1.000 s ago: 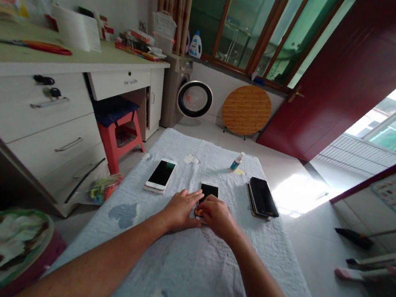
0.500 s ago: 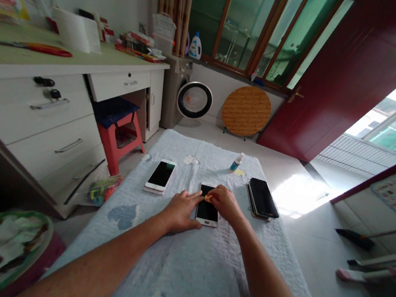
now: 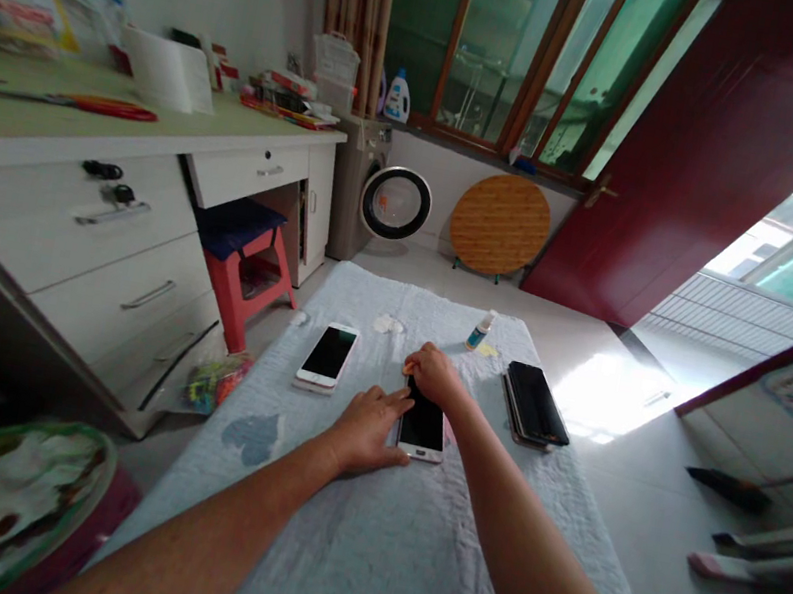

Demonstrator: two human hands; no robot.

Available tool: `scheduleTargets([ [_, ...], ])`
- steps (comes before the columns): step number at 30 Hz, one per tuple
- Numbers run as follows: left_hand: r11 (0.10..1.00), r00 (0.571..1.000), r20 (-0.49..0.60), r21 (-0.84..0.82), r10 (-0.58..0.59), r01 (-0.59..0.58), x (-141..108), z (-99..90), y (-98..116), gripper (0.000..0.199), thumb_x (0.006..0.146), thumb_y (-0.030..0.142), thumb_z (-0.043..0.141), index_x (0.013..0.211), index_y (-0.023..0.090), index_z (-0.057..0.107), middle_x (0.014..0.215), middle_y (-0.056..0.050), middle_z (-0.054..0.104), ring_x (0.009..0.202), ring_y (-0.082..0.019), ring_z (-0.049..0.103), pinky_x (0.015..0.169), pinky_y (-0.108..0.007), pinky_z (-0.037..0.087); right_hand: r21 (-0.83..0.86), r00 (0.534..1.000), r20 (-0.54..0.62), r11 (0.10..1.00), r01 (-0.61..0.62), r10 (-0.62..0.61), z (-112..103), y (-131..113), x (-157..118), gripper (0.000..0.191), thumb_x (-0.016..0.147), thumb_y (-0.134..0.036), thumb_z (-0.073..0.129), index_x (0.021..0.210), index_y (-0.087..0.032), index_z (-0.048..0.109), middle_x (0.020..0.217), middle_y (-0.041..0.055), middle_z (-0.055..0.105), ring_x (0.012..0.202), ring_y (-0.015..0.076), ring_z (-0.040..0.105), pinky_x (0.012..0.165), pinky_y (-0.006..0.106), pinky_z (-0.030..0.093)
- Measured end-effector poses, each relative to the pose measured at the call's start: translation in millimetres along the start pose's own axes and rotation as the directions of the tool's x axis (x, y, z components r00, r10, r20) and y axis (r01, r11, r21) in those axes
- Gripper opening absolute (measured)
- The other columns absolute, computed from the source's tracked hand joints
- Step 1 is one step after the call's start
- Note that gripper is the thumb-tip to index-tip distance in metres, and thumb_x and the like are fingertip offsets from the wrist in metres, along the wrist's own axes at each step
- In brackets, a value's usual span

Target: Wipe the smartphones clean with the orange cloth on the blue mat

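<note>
A white-framed smartphone [image 3: 424,427] lies screen up on the light blue cloth in front of me. My left hand [image 3: 372,427] rests at its left edge, fingertips on the screen and thumb by the lower corner, fingers stretched and apart. Over the phone's top end, my right hand [image 3: 432,372] pinches a small orange piece [image 3: 408,368] against the top left corner; its kind is too small to tell. Further left lies a white phone [image 3: 327,354], apparently on another. To the right are stacked dark phones [image 3: 537,404]. A small spray bottle [image 3: 480,331] stands beyond my right hand.
The blue cloth [image 3: 294,544] covers the low table. A desk with drawers [image 3: 114,260] and a red stool [image 3: 251,283] stand on the left, with a waste bin [image 3: 94,510] at the lower left. A washing machine [image 3: 354,189] with its door open stands at the back.
My right hand has moved up and left, from the upper middle of the screen to the phone's top left corner. My left hand stays at the phone's edge. The view has shifted slightly.
</note>
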State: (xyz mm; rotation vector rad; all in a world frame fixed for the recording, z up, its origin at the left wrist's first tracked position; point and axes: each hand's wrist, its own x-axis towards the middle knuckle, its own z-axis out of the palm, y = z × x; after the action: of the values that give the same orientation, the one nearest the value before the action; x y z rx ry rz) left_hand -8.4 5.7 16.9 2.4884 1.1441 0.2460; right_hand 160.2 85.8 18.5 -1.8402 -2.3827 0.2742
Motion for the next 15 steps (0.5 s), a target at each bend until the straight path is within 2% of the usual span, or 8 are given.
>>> scheduleTargets([
  [7, 0.999, 1.0, -0.026, 0.038, -0.006, 0.007, -1, 2.9, 1, 0.078, 0.07, 0.055, 0.065, 0.136, 0.019, 0.046, 0.149, -0.007, 0.038, 0.118, -0.034, 0.047, 0.099, -0.046, 0.039, -0.043, 0.999, 0.046, 0.999, -0.011, 0.013, -7, 17, 3, 0.026, 0.086, -0.02, 0.052, 0.101, -0.019, 0.073, 0.102, 0.01, 0.065, 0.089, 0.0166, 0.062, 0.081, 0.023, 0.042],
  [12, 0.999, 0.999, -0.049, 0.043, 0.015, -0.013, -1, 8.2, -1, 0.077, 0.071, 0.056, 0.063, 0.137, 0.019, 0.045, 0.149, -0.008, 0.039, 0.118, -0.033, 0.047, 0.098, -0.045, 0.039, -0.083, 0.996, 0.076, 0.996, -0.033, 0.039, -18, 37, -5, 0.025, 0.084, -0.018, 0.054, 0.097, -0.016, 0.075, 0.094, 0.01, 0.069, 0.086, 0.0168, 0.063, 0.078, 0.022, 0.042],
  [15, 0.999, 0.999, -0.048, 0.031, 0.013, -0.011, 0, 8.6, -2, 0.078, 0.071, 0.055, 0.064, 0.137, 0.019, 0.044, 0.149, -0.008, 0.038, 0.119, -0.033, 0.047, 0.099, -0.045, 0.038, -0.09, 0.995, 0.091, 0.995, -0.044, 0.052, -21, 41, -7, 0.025, 0.082, -0.016, 0.053, 0.094, -0.016, 0.076, 0.09, 0.009, 0.072, 0.083, 0.0168, 0.064, 0.073, 0.022, 0.042],
])
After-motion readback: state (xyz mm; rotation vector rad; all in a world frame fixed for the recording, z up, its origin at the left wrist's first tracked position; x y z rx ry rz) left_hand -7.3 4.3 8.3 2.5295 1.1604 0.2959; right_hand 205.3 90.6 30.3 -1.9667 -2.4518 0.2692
